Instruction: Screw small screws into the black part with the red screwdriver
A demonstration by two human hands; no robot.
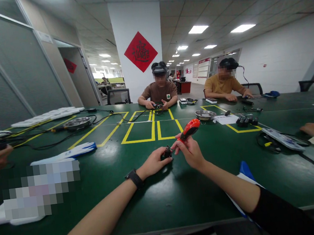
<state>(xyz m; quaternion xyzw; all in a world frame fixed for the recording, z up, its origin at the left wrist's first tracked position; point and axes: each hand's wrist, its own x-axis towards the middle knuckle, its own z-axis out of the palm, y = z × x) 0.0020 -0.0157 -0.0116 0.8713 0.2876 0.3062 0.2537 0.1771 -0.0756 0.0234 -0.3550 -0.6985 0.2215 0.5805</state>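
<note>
Over the green table (170, 207), the left hand (154, 162), nearly closed, pinches a small dark part (167, 151); at its three o'clock, the right hand (191, 153) closes around a red screwdriver (190, 128) tilted toward two o'clock.

Surroundings of the hands
Beyond the left hand (154, 161) and right hand (191, 152): yellow tape (138, 141), then a person (159, 92) before a column (134, 16) with a red sign (140, 51). Right, farther off: paper (224, 120). Left, farther off: a chair (118, 96).
</note>
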